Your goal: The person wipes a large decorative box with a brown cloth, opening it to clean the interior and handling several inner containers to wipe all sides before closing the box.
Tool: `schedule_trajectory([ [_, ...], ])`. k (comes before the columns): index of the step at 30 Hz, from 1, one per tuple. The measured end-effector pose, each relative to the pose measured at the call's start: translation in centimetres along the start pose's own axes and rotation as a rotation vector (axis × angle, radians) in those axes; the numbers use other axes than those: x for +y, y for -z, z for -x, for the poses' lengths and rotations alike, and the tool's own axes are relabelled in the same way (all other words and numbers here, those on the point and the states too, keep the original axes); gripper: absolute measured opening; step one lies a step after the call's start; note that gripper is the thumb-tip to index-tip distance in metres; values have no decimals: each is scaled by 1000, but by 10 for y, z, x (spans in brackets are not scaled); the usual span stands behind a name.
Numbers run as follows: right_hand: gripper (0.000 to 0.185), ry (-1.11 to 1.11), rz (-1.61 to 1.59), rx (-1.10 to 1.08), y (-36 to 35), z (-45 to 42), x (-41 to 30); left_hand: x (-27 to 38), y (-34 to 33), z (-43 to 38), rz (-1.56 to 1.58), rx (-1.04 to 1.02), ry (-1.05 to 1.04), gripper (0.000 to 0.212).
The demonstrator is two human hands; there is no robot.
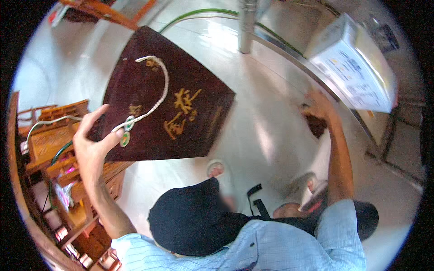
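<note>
My left hand grips the top edge of a dark maroon gift bag, thumb over the near face and fingers behind. The bag is tilted and bears gold characters. A white twisted-cord handle loops across its front. Two small green-and-white round pieces sit by my thumb at the cord. My right hand is blurred, reaching out over the floor at the right. Beside its fingers is a small dark brown thing; I cannot tell whether the hand holds it.
Carved wooden furniture stands at the left. At the upper right is a white printed box, near a low ledge. A metal post rises at the top, with a green hose running along the pale tiled floor.
</note>
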State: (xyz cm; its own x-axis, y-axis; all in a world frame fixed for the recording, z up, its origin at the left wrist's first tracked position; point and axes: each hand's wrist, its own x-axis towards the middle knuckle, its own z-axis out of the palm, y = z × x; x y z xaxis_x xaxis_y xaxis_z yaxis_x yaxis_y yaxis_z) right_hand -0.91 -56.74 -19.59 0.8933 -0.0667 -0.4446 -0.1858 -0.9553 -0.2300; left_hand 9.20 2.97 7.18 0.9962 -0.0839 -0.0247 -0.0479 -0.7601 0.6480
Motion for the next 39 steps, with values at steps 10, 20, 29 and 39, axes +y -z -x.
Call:
schedule_trajectory([
  [10,32,-312,-724,190,-76,-14,-113,-74,15,12,269,23,312,55],
  [20,23,991,-804,610,3,10,-502,-92,4,10,232,61,361,46],
  [29,16,1209,-544,540,-64,-21,-420,-122,1,23,201,32,331,49],
  [39,27,804,-717,732,40,-71,-529,-137,-8,24,222,43,306,70],
])
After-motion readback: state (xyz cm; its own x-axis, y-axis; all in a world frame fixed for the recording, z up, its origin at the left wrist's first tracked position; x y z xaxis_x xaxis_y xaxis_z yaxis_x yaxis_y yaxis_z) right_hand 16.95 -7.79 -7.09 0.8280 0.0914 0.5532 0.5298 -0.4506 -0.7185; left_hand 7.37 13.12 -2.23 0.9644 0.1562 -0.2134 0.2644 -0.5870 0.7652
